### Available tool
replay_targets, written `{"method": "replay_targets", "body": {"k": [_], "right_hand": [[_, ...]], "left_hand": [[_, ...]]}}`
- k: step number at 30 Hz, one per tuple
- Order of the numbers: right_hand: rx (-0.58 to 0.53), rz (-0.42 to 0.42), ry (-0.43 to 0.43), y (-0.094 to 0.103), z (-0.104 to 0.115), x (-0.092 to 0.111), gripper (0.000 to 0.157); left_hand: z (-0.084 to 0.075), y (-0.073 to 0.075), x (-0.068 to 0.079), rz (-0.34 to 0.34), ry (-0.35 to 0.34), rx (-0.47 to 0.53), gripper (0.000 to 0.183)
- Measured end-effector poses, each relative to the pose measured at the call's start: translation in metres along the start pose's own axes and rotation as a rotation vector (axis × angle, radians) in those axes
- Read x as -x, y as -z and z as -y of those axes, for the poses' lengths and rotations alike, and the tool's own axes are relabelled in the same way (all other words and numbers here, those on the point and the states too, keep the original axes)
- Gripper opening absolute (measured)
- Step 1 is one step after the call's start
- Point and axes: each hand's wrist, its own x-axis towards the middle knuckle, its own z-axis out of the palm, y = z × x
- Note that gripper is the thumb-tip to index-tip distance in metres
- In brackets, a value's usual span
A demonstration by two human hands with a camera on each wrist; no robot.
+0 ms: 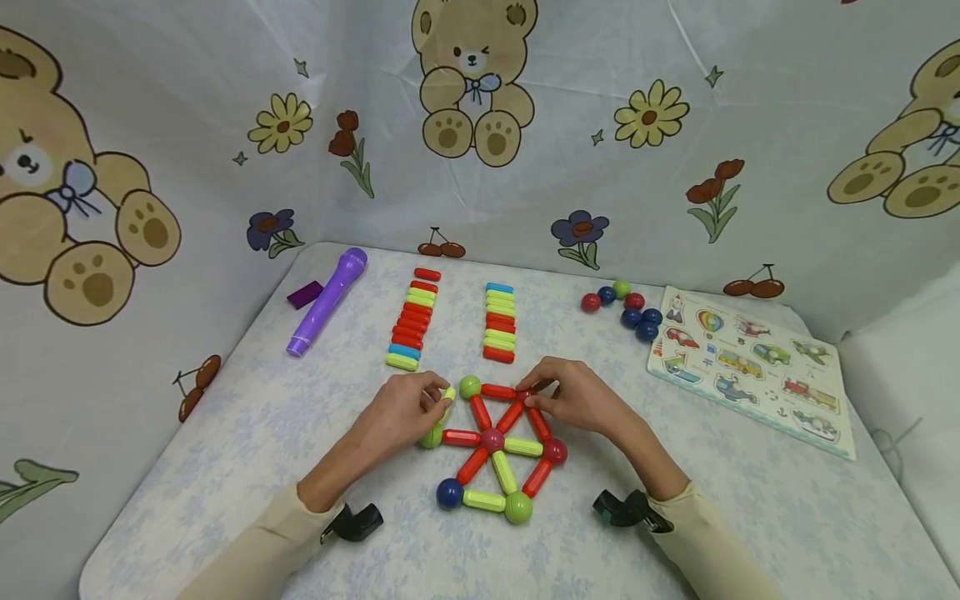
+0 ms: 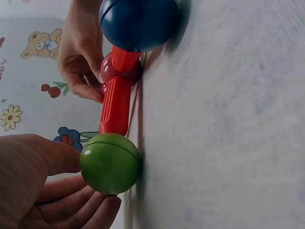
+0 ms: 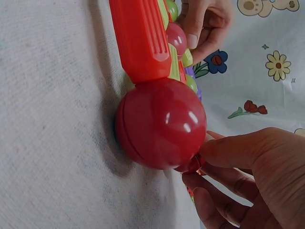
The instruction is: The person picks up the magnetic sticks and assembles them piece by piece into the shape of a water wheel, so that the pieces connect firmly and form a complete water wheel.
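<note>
In the head view, a wheel-like frame of rods and balls lies flat on the table, with a red ball [image 1: 492,440] at its hub. At its left side my left hand [image 1: 401,408] pinches a yellow-green rod [image 1: 449,395] above a green ball [image 1: 431,437]. That green ball [image 2: 110,163] partly hides the left fingers in the left wrist view. My right hand [image 1: 577,396] holds a red ball [image 1: 527,397] at the frame's upper right, largely covered by the fingers. Another green ball [image 1: 470,387] sits at the top, joined by a red rod [image 1: 498,392].
Two columns of loose rods [image 1: 411,325] [image 1: 500,323] lie behind the frame. A purple toy microphone [image 1: 327,302] and a dark purple block [image 1: 304,294] are at the back left. Several loose balls [image 1: 632,318] lie at the back right, beside a picture board [image 1: 750,367].
</note>
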Motion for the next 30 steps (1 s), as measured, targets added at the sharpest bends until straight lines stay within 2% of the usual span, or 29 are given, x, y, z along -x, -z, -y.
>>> {"method": "replay_targets", "body": {"k": [11,19,26,30], "right_hand": [[-0.018,0.037,0.002,0.003,0.001,0.000,0.017],[-0.051,0.128,0.011,0.010,0.000,0.002,0.017],[-0.079,0.227,0.019,0.015,-0.001,0.006,0.019],[-0.066,0.218,0.039,0.015,-0.001,0.006,0.015]], "left_hand": [[-0.003,-0.006,-0.006,0.047,-0.012,0.010,0.022],[-0.004,-0.007,-0.014,0.050,-0.015,-0.022,0.017],[-0.007,-0.006,-0.022,0.092,-0.045,-0.059,0.017],[-0.010,-0.006,-0.029,0.125,-0.064,-0.061,0.017]]}}
